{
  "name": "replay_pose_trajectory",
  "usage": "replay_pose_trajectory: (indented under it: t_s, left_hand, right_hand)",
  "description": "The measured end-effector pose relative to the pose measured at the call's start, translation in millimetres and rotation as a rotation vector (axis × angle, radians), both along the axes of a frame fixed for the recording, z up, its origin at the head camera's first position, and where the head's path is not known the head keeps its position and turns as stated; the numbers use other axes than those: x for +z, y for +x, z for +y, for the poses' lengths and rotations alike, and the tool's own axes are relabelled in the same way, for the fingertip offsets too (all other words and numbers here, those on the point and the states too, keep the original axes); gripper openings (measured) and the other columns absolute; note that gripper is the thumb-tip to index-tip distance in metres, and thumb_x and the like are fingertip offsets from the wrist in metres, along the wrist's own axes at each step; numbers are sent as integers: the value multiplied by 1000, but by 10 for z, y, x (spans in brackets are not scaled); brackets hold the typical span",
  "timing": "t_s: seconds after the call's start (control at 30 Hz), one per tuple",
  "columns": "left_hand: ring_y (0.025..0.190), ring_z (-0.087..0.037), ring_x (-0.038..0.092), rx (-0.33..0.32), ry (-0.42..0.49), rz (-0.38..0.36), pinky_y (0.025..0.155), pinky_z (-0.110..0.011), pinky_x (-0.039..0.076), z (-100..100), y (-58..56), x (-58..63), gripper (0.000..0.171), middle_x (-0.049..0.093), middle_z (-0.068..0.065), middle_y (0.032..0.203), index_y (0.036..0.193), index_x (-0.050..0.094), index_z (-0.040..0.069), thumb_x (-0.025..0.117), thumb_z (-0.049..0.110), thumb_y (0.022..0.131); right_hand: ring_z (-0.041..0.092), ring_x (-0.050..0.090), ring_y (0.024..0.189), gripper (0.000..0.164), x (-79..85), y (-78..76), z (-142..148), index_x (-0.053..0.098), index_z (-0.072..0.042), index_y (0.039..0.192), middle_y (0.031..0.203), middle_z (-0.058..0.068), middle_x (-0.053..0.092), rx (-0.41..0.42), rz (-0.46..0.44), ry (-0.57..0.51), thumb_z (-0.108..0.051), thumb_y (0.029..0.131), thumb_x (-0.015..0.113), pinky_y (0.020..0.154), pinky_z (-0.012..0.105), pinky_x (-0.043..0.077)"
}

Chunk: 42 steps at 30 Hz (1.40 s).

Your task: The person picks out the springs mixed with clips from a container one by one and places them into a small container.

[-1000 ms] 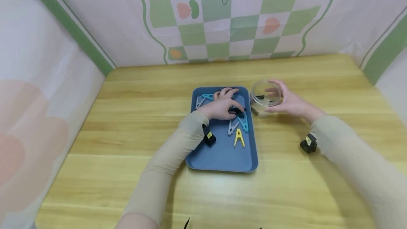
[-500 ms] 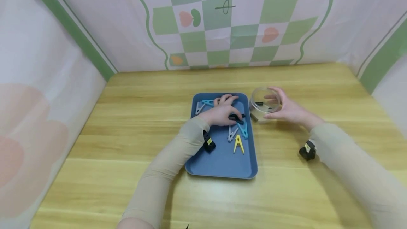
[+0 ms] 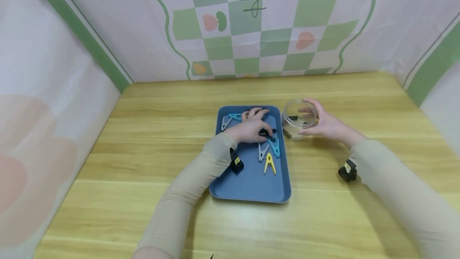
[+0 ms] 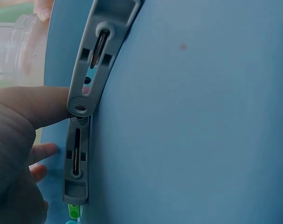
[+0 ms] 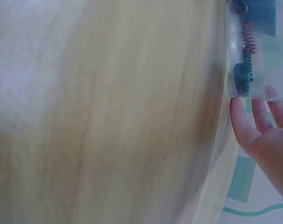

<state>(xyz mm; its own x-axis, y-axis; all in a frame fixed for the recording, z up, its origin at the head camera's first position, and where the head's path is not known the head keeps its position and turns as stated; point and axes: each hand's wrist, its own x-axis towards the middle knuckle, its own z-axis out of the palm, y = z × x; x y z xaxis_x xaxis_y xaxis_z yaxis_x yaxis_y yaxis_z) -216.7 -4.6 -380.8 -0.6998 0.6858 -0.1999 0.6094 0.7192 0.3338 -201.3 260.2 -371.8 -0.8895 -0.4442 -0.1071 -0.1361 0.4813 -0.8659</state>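
In the head view my left hand (image 3: 249, 131) reaches into the blue tray (image 3: 248, 189), its thumb and index finger pinching a black spring (image 3: 270, 137) near the right wall. Below it lie a light-blue clothespin (image 3: 276, 148), a grey clothespin (image 3: 260, 156) and a yellow clothespin (image 3: 269, 157). The left wrist view shows the thumb (image 4: 52, 103) right at a grey clothespin (image 4: 114, 35). My right hand (image 3: 321, 121) grips a clear round jar (image 3: 298, 135) beside the tray. Several springs (image 5: 242, 77) sit inside the jar, some dark, one reddish.
Another grey clothespin (image 3: 225, 123) and a light-blue one (image 3: 235, 116) lie in the tray's far left corner. The tray rests on a wooden table (image 3: 151, 139). A patterned cloth (image 3: 248, 43) hangs along the table's far edge.
The head view has tilted up slightly, so the tray and jar appear lower. Both hands keep nearly the same place, left at the spring, right on the jar.
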Motion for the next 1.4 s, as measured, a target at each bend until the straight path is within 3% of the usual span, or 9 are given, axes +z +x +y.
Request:
replay_pose_trajectory:
  t_s: [0.7, 0.9, 1.13, 1.33, 1.4]
  left_hand:
    - [145, -29, 4, -4, 16, 37, 110, -53, 11, 15, 6, -68, 12, 14, -6, 159, 101, 70, 28, 64, 27, 91]
    - [145, -29, 4, -1, 20, 48, 110, -53, 11, 15, 10, -52, 14, 16, -6, 158, 103, 71, 28, 64, 26, 91]
    - [145, -29, 5, 0, 20, 64, 110, -52, 12, 12, 7, -38, 14, 16, -5, 158, 103, 71, 28, 63, 25, 92]
    - [145, -29, 5, 1, 25, 73, 110, -52, 12, 18, -3, -31, 14, 17, -5, 158, 102, 71, 28, 62, 24, 92]
    - [145, -29, 5, 1, 29, 78, 110, -51, 11, 21, -11, -38, 14, 18, -5, 158, 102, 71, 28, 62, 24, 92]
  right_hand:
    - [47, 35, 129, 102, -34, 22, 16, 0, -6, 150, 147, 28, 27, 14, 13, 23, -8, 80, 74, 98, 51, 40]
    - [46, 35, 130, 102, -18, 22, 16, 0, -7, 150, 148, 27, 26, 15, 4, 26, -9, 80, 74, 93, 37, 45]
    - [48, 34, 130, 102, -29, 9, 13, 0, -7, 150, 147, 29, 27, 11, 14, 7, -4, 79, 74, 98, 55, 37]
    - [47, 34, 130, 102, -29, 3, 16, 0, -7, 150, 147, 29, 27, 9, 14, 10, -4, 79, 74, 89, 25, 42]
    - [47, 34, 130, 102, -25, 2, 19, 0, -7, 150, 147, 29, 26, 10, 14, 10, -4, 80, 73, 87, 20, 41]
